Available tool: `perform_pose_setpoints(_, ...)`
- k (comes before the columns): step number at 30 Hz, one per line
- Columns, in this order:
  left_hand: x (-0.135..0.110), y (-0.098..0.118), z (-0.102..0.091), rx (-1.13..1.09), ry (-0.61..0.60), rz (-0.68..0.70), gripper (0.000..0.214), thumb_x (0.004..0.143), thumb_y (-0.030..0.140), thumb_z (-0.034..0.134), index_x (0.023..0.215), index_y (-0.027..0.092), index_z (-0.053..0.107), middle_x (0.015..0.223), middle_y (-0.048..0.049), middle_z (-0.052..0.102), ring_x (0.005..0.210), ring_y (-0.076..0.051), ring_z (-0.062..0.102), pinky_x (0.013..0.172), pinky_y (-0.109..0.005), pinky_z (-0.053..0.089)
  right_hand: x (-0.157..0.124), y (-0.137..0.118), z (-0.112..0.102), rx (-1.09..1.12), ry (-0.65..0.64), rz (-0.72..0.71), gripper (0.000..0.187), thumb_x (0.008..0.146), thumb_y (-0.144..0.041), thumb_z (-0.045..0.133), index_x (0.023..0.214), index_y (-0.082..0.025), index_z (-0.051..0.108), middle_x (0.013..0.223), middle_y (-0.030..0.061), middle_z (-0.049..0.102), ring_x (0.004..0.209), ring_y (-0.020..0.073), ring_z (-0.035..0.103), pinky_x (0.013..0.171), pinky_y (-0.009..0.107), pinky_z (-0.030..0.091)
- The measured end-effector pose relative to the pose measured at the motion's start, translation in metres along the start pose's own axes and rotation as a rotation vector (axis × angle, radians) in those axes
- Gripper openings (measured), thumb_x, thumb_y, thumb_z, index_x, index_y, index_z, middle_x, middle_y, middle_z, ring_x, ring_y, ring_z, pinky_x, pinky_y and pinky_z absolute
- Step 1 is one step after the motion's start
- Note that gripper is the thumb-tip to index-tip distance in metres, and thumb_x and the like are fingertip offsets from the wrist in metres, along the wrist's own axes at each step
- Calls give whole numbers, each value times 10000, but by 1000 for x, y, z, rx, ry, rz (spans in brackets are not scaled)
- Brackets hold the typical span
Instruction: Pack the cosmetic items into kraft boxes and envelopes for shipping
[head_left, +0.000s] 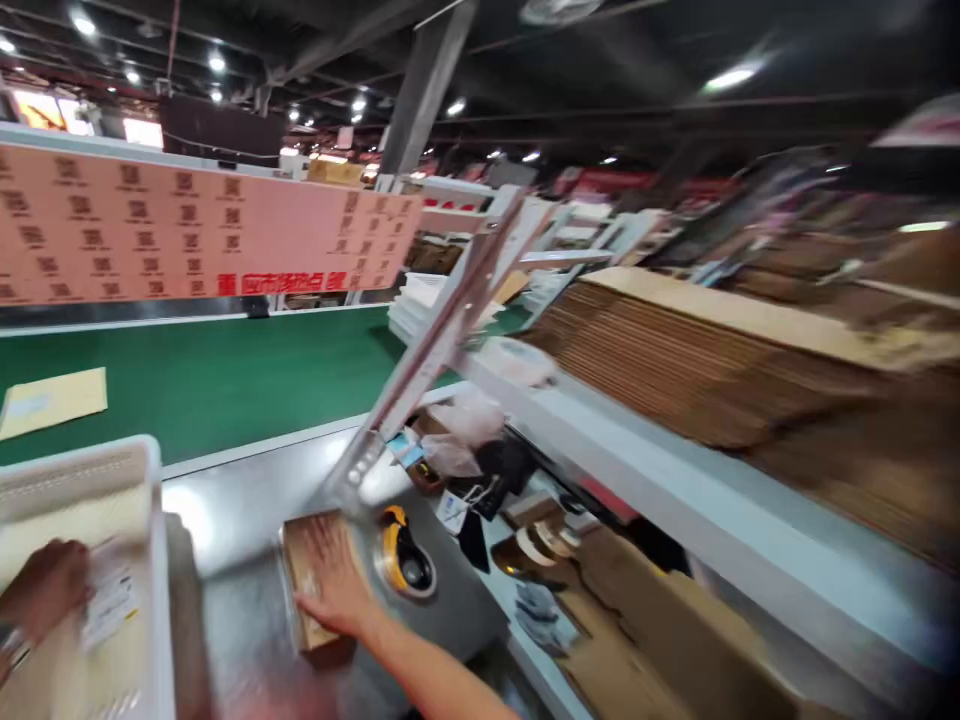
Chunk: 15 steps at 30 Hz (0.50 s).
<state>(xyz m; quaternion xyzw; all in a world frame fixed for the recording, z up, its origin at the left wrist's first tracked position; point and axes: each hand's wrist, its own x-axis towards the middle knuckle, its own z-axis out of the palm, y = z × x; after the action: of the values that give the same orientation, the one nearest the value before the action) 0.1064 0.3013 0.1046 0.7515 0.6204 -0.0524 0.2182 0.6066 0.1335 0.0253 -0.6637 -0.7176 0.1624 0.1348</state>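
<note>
Seems midway: one small box (297, 552) under the right hand (330, 575); whether it's sealed, I can't tell.
Those fingers lie outstretched across its top, thumb apart, gripping nothing; just to their right sits one tape dispenser (407, 562). Well to their left, in one white bin (156, 530), the left hand (49, 590) is at one labelled packet (111, 605), its fingers too blurred to call clamped or loose. Beyond them, one envelope (56, 400) lies on the green belt (217, 370).

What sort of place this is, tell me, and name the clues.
Likely a packing area in a warehouse: a tape dispenser, a stack of brown cardboard, and what looks like a green conveyor belt.
</note>
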Motion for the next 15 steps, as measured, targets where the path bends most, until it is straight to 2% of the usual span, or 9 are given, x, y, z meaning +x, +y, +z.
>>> perform_pose_setpoints(2,-12,16,-17,-31,81,-81,156,662,311,747,791,242,693,928,-24,793,1045,-329,719,984,-415,506,9,4,3,-3,-31,-49,986,856,-620,712,1665,-130,434,1749,219,334,1621,483,300,1338,681,167)
perform_pose_setpoints(4,-20,30,-30,-110,110,-152,138,691,202,761,699,199,623,867,-59,749,1038,-303,701,962,-367,488,16,11,11,-9,-19,-82,929,907,-599,665,1663,-110,434,1740,235,360,1630,468,288,1344,682,119)
perform_pose_setpoints(7,-34,40,-41,-235,150,-229,137,765,148,738,698,196,630,756,-34,710,879,-241,691,887,-331,489,25,22,27,18,7,-108,897,897,-590,670,1643,-131,475,1736,234,378,1644,444,272,1355,664,68)
perform_pose_setpoints(10,-60,45,-49,-371,268,-238,65,834,199,719,776,173,703,767,-53,741,811,-240,681,844,-344,505,33,24,33,158,35,-66,859,843,-632,667,1558,-163,590,1708,224,438,1629,441,316,1350,678,77)
perform_pose_setpoints(12,-85,55,-56,-441,355,-220,153,893,281,685,897,145,756,872,-90,794,854,-260,705,834,-354,526,38,13,27,377,72,42,797,818,-697,638,1429,-190,698,1622,220,554,1564,446,431,1324,697,183)
perform_pose_setpoints(15,-123,89,-59,-730,432,-117,343,894,440,704,982,124,803,1017,-148,834,939,-299,749,847,-385,578,37,-29,1,884,62,200,739,812,-783,643,1273,-219,765,1384,207,731,1326,416,662,1158,639,478)
